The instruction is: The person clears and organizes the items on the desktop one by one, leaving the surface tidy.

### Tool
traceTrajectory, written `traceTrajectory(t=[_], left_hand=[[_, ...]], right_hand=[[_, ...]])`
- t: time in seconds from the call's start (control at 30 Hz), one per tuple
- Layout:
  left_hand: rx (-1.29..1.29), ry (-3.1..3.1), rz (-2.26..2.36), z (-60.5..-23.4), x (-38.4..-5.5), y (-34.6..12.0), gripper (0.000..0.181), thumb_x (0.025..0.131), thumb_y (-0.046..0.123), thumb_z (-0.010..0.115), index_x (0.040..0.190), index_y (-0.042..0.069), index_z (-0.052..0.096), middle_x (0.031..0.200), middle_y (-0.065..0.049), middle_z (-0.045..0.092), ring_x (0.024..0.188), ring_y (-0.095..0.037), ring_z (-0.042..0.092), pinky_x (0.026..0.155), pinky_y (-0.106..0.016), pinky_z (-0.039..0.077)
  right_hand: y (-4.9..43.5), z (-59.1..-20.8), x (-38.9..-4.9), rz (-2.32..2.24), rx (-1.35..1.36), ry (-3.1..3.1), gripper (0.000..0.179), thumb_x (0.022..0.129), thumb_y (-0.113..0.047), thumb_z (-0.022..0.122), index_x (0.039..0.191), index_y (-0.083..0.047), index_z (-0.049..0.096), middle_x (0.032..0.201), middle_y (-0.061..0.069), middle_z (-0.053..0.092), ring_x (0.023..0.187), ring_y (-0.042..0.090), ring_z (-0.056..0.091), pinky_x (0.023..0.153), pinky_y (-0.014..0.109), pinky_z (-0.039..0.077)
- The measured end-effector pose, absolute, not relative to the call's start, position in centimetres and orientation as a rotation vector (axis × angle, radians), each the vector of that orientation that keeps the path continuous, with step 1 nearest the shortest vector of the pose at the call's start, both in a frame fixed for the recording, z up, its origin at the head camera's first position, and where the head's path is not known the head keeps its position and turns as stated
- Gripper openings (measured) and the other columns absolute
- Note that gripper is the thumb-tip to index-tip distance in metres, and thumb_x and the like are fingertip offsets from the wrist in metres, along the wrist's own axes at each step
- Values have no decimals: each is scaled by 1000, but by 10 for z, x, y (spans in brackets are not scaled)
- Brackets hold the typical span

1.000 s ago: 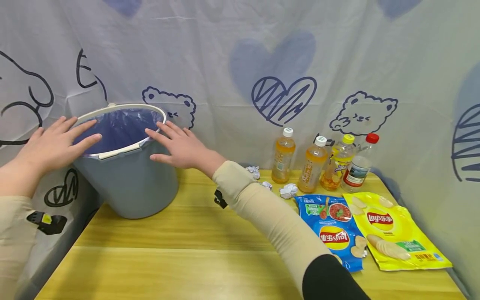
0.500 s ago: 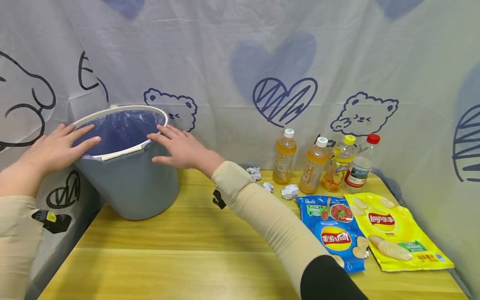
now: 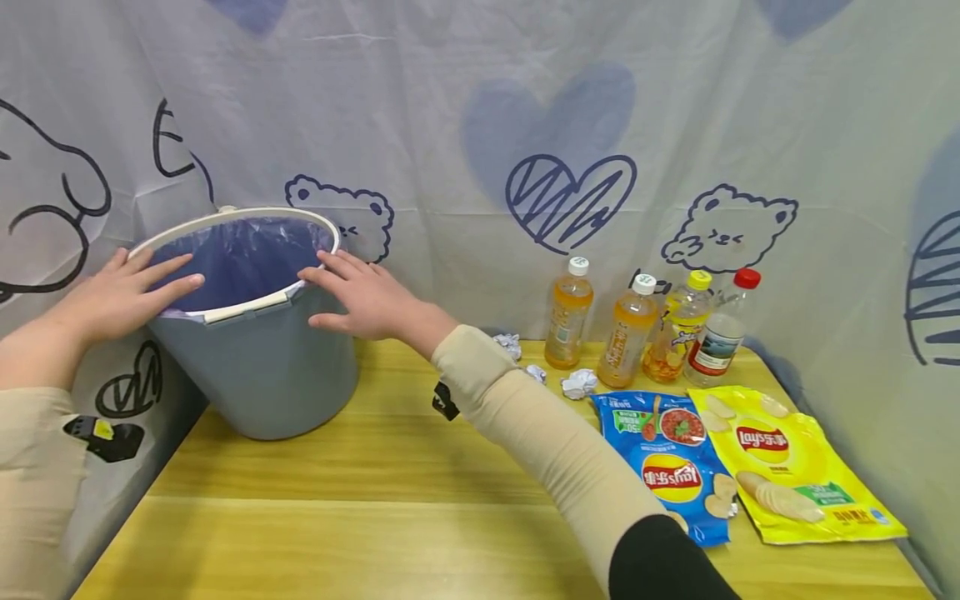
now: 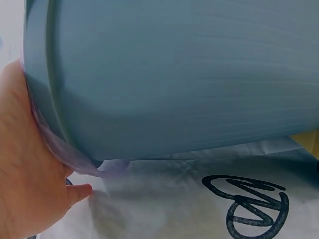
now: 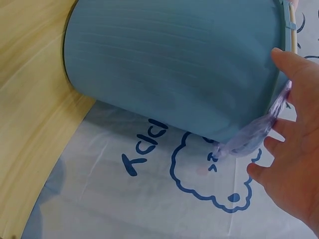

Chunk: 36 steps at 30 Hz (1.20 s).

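Little has shifted: your left hand [image 3: 112, 304] and right hand [image 3: 375, 302], fingers apart, still rest at opposite sides of the bin [image 3: 262, 375], which seems settled on the surface [image 3: 337, 533] at its left end.

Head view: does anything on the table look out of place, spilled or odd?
Crumpled white balls lie loose near the bottles, looking like litter outside the lined bin. I see no spill.
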<state>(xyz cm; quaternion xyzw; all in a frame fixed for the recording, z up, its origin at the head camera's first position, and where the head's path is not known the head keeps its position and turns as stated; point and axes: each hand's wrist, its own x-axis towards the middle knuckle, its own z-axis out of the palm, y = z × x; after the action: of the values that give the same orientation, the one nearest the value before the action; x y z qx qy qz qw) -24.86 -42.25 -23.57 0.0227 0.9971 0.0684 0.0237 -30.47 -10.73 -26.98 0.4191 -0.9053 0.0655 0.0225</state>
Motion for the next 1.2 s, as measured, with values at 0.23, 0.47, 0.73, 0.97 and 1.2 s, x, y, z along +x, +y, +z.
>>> traceTrajectory(t=[0.23,0.47,0.73,0.97,1.2], left_hand=[[91,3072,231,-234,-247,-421,79,100,61,22,157,9,8,153,-40,-10,135,-66,-17,103,-81,0],[76,3043,257,-233,-245,-414,80,99,63,21,156,8,5,151,-42,-10,135,-67,-15,102,-82,-1],[97,3027,268,-231,-241,-393,82,99,63,21,156,7,6,150,-45,-7,136,-66,-11,105,-80,-1],[65,3032,223,-229,-240,-381,85,96,69,22,157,12,8,153,-41,-6,139,-63,-2,101,-83,2],[30,3038,191,-225,-242,-376,91,93,74,24,157,11,12,154,-41,-4,140,-61,0,100,-83,1]], right_hand=[[-104,-271,-306,179,1293,-2791,65,98,-60,39,155,-39,15,166,-9,1,154,15,-2,124,46,16],[-101,-267,-306,181,1283,-2799,65,98,-59,40,155,-38,17,166,-8,4,155,16,-1,124,48,17],[-83,-269,-307,227,1273,-2782,65,98,-57,45,154,-36,22,166,-6,8,155,19,1,124,48,15],[-67,-269,-304,263,1310,-2753,66,96,-56,50,153,-33,27,166,-1,12,155,20,5,124,52,15],[-57,-267,-300,267,1344,-2768,67,96,-56,51,153,-31,28,166,0,10,155,20,2,125,48,11]])
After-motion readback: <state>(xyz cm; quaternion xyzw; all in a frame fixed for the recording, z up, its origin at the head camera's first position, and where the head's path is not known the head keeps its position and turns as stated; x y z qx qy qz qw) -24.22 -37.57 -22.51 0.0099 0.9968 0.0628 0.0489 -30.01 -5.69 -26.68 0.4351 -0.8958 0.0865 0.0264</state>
